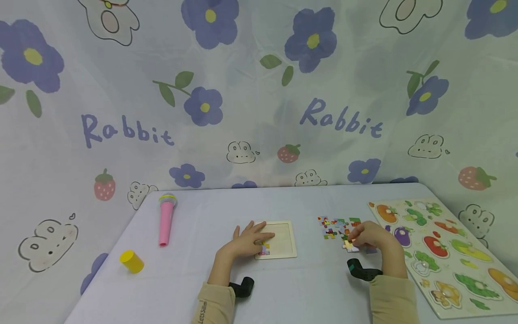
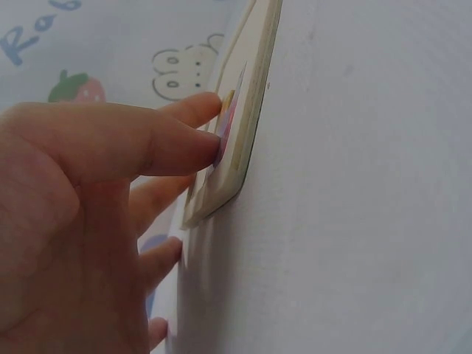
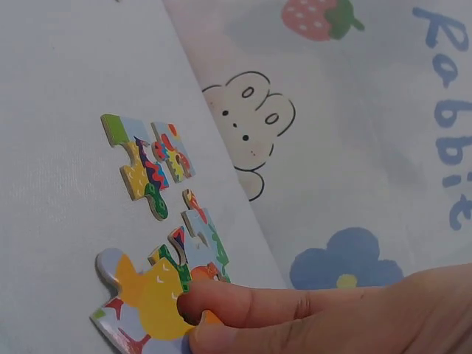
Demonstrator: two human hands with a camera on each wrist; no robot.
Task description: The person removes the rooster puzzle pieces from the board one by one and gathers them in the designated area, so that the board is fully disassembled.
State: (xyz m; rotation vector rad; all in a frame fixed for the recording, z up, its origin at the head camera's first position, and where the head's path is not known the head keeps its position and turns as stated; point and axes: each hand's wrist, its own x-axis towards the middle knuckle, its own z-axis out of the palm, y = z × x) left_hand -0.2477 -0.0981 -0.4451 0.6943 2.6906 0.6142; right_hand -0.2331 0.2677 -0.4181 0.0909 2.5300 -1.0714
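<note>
My left hand (image 1: 244,241) lies with spread fingers over the left side of a shallow wooden puzzle tray (image 1: 294,238). Its thumb touches a small colourful puzzle piece (image 1: 265,249) in the tray's near left corner; in the left wrist view that piece (image 2: 227,129) shows edge-on. To the right, my right hand (image 1: 373,235) pinches a puzzle piece with a yellow bird (image 3: 164,295) by its edge, between thumb and forefinger. Beyond that piece lie several loose puzzle pieces (image 3: 139,166), showing bright printed pictures. Part of this group is hidden behind the right hand.
A big board of vegetable pictures (image 1: 443,275) lies at the right, close by the right forearm. On the left are a pink toy microphone (image 1: 166,222) and a yellow cylinder (image 1: 132,262). A printed curtain (image 1: 259,103) hangs along the table's far edge.
</note>
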